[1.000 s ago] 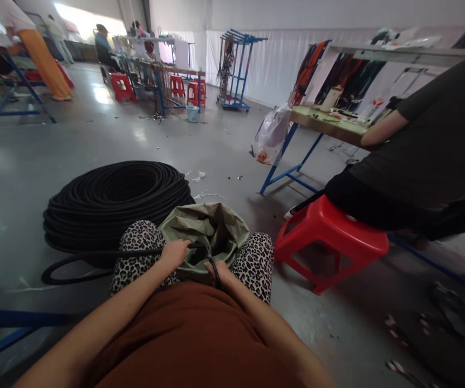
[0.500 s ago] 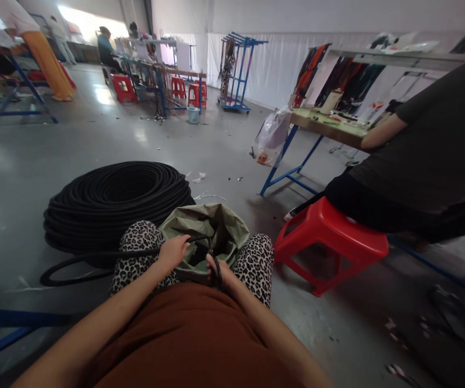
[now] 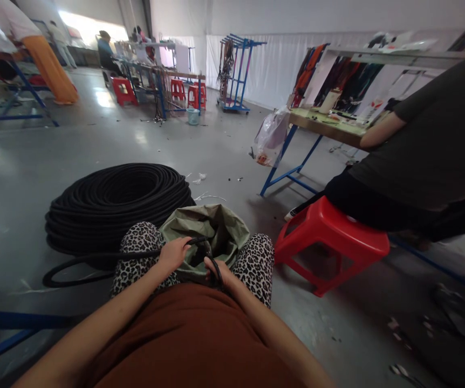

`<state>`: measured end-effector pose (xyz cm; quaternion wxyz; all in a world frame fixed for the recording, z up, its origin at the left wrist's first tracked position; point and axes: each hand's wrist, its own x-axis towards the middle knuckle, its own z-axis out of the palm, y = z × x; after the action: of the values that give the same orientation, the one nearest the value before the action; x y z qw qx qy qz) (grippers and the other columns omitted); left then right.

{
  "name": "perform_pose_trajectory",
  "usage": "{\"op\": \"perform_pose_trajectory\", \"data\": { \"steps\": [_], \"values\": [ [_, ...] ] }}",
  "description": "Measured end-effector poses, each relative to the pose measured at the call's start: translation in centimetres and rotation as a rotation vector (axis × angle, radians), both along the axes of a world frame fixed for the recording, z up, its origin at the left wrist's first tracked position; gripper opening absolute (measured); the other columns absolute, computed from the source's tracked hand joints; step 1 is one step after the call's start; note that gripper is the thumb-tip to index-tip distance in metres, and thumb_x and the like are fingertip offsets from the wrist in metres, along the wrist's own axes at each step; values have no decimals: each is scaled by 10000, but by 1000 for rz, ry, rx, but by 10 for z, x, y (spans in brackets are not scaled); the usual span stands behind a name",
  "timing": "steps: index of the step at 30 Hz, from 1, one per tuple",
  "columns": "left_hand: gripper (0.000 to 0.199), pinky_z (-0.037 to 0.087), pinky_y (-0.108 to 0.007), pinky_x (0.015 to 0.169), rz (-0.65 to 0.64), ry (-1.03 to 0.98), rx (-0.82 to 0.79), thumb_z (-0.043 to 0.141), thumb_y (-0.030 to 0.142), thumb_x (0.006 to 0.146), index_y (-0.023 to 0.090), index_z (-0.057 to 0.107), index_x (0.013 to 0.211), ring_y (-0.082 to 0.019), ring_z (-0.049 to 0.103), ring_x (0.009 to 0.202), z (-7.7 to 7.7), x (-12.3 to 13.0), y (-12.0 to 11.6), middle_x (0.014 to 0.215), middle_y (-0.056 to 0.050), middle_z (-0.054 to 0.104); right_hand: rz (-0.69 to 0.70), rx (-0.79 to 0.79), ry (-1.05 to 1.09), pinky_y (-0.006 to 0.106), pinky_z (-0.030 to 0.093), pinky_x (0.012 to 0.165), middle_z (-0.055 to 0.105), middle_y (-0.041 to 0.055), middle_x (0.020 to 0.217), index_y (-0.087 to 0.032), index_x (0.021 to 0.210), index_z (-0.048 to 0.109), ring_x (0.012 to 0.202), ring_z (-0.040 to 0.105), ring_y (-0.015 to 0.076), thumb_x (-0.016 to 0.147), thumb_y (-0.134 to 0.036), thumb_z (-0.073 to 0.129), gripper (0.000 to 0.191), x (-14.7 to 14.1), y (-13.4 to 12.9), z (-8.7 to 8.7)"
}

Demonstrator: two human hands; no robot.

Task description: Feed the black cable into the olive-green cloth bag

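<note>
My left hand point(image 3: 173, 254) is closed around a thick black cord point(image 3: 143, 254), whose end pokes out over an olive-green cloth bag point(image 3: 232, 229). The bag stands open between my knees. Closed too is my right hand point(image 3: 221, 272), on what looks like scissors point(image 3: 217, 268) with dark curved handles. Their small metallic tip meets the cord's end above the bag's mouth; whether the blades are parted is too small to tell. From my left hand the cord runs left across my knee, loops low, and leads toward a large black coil of cord point(image 3: 68, 221) on the floor.
Close on my right, a person point(image 3: 426, 145) sits on a red plastic stool point(image 3: 333, 226) at a worktable point(image 3: 317, 124). A plastic bag point(image 3: 272, 134) hangs off its corner. Blue metal legs point(image 3: 18, 323) stand low left. Farther back are a blue rack point(image 3: 238, 75), tables and other people.
The cord's end and the scissors' tip have shifted slightly against each other. Both hands stay almost in place with their holds unchanged, and the view tilts a little.
</note>
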<state>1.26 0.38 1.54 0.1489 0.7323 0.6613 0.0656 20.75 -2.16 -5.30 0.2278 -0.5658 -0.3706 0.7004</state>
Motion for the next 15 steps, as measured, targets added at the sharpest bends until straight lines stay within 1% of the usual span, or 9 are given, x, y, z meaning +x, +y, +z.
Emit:
{"op": "perform_pose_trajectory", "data": {
  "steps": [3,8,11,15],
  "values": [
    [377,458,-295,939,-14,3,-22,438,280,949,226,605,1283,-198,638,1089,1,1,-1,1204,-77,695,-12,-10,-8,191,438,480,537,-27,553,-141,793,569,459,537,95,943,-452,573,345,-1,0,3],
    [381,460,-287,911,-51,27,-64,444,272,943,253,600,1290,-189,643,1061,3,1,-3,1170,-66,702,-13,-4,-31,198,432,481,547,-14,550,-141,743,567,453,532,99,921,-464,604,371,-1,0,7],
    [383,462,-288,899,-68,52,-84,433,276,947,253,601,1291,-192,645,1053,5,1,-4,1146,-66,707,-4,7,-17,194,429,479,553,-10,559,-139,756,573,459,537,101,922,-477,597,377,-1,-1,7],
    [378,457,-278,902,-90,76,-107,435,273,947,276,602,1286,-189,645,1068,6,1,-4,1150,-54,707,0,-17,-4,197,443,480,559,-8,585,-140,792,570,462,532,99,917,-510,586,392,0,-1,3]
  ]
}}
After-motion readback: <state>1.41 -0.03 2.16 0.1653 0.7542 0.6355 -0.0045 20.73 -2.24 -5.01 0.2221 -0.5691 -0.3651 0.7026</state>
